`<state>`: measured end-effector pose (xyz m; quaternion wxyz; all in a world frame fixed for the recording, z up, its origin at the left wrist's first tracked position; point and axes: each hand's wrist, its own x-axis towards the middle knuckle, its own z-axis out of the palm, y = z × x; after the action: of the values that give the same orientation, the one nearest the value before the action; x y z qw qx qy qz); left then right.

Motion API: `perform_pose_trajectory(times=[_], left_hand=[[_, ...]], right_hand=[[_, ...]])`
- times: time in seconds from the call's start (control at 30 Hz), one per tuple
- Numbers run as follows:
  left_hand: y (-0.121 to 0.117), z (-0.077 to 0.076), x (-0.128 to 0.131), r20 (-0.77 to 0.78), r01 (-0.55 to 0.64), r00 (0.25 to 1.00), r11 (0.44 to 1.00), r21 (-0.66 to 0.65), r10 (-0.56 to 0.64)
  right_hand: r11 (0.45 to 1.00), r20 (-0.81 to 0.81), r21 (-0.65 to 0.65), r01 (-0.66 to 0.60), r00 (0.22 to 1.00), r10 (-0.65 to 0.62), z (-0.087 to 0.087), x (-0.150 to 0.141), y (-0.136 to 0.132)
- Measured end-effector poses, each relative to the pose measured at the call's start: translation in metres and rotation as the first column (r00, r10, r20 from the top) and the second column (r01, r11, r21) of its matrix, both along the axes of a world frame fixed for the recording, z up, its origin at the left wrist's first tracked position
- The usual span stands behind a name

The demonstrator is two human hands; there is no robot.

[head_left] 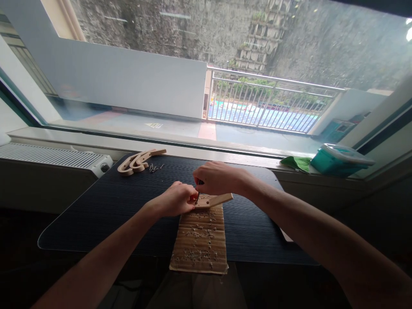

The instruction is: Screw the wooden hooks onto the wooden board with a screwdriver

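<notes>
A pale wooden piece with a bent end and a dark hole [220, 199] lies on a strip of corrugated cardboard [200, 262]. My left hand [177, 199] is closed on the wooden piece's left end, its fingers hiding that part. Above it, my right hand [214, 178] is wrapped round what looks like a screwdriver [198, 195]. Its thin metal shaft slants down to the wood beside my left fingertips; most of its dark handle is hidden in the palm. I cannot make out a screw under the tip.
Curved wooden hooks [137, 163] lie at the far left of the black table [96, 214], with several screws [153, 168] beside them. A radiator [58, 159] stands left. On the windowsill at right are a green cloth [296, 163] and a teal box [337, 161].
</notes>
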<state>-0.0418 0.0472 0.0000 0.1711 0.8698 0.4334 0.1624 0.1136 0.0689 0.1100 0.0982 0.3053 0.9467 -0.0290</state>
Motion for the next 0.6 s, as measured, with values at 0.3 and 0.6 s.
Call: perform_pose_trajectory(times=[0.3, 0.6], left_hand=[[0.0018, -0.0060, -0.0018, -0.048, -0.021, 0.999, 1.000, 0.012, 0.022], [-0.0001, -0.0041, -0.0011, -0.055, -0.016, 0.998, 1.000, -0.011, 0.015]], right_hand=[[1.000, 0.029, 0.019, -0.005, 1.000, 0.004, -0.0031, -0.0062, -0.0028], [0.999, 0.008, 0.000, -0.033, 0.999, 0.033, -0.0040, -0.0034, -0.0048]])
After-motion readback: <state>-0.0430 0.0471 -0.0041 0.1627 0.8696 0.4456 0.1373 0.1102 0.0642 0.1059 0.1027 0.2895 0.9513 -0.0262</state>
